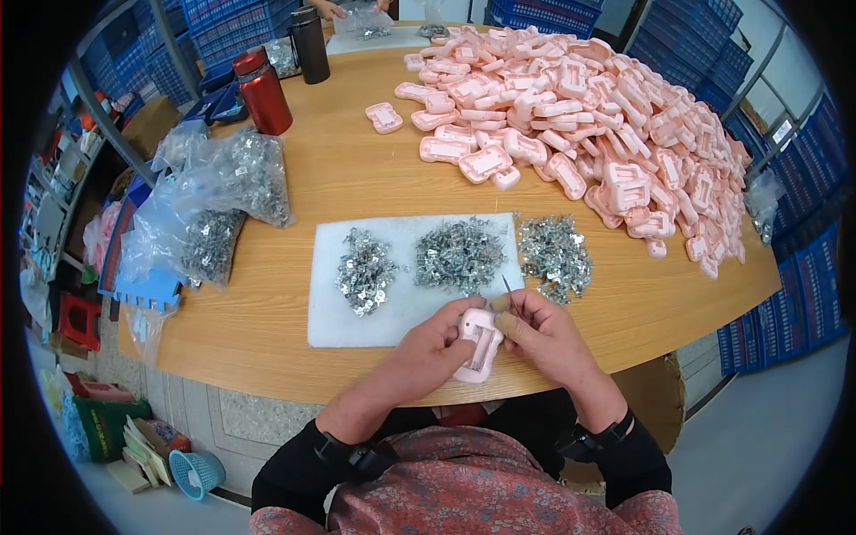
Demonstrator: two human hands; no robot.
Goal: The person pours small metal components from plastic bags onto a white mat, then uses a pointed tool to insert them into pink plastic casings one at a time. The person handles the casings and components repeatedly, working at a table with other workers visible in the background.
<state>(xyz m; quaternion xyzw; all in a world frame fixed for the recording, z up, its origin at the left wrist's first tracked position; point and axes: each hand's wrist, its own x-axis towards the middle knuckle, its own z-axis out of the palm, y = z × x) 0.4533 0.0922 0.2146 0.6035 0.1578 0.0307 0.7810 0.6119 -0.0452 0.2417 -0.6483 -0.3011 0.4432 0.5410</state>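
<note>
My left hand (426, 349) is closed round a pale pink plastic casing (482, 353) with a long battery slot facing up, just above the table's near edge. My right hand (557, 343) pinches a thin pointed metal tool (506, 283), its tip showing past the fingers. The right thumb, in a tan finger cover, touches the casing's upper right side. Beyond my hands lies a white foam sheet (334, 330) with two piles of small metal clips, one at left (366, 272) and one at centre (459, 256). A third clip pile (555, 257) overlaps its right edge.
A big heap of pink casings (571, 116) covers the table's far right. Clear bags of metal parts (254, 174), a red flask (263, 94) and a dark bottle (309, 45) stand left. Across the table another person's hands (330, 9) handle a bag. Blue crates (785, 312) stand at right.
</note>
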